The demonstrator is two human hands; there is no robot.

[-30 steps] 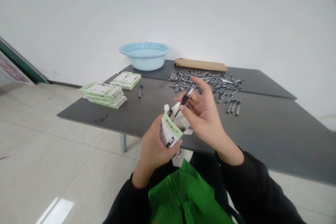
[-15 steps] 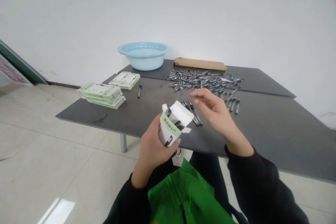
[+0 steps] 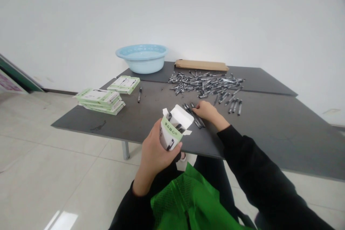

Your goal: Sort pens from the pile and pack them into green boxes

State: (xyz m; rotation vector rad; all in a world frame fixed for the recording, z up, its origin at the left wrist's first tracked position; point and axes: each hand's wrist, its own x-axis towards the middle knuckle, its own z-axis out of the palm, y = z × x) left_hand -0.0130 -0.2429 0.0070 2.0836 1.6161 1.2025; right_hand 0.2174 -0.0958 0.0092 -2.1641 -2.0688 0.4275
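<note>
My left hand [image 3: 152, 154] is wrapped round a small white and green pen box [image 3: 169, 136], held tilted near the table's front edge. Its flap stands up at the open top, and a few dark pens show inside. Just right of the box, a small group of black pens [image 3: 194, 118] lies side by side on the table. My right hand [image 3: 209, 112] is down at the far end of this group, its fingers closed on a pen there; the fingertips are partly hidden.
A big heap of pens [image 3: 208, 84] spreads over the dark table [image 3: 269, 125], with several strays at its right. Stacked pen boxes [image 3: 99, 99] and flat boxes [image 3: 124, 84] lie left, near a single pen [image 3: 139, 94]. Behind stand a blue basin [image 3: 145, 63] and brown cardboard [image 3: 201, 65].
My right hand has come down from above the table onto the small group of pens, its fingers closing. My left hand still holds the box in about the same pose.
</note>
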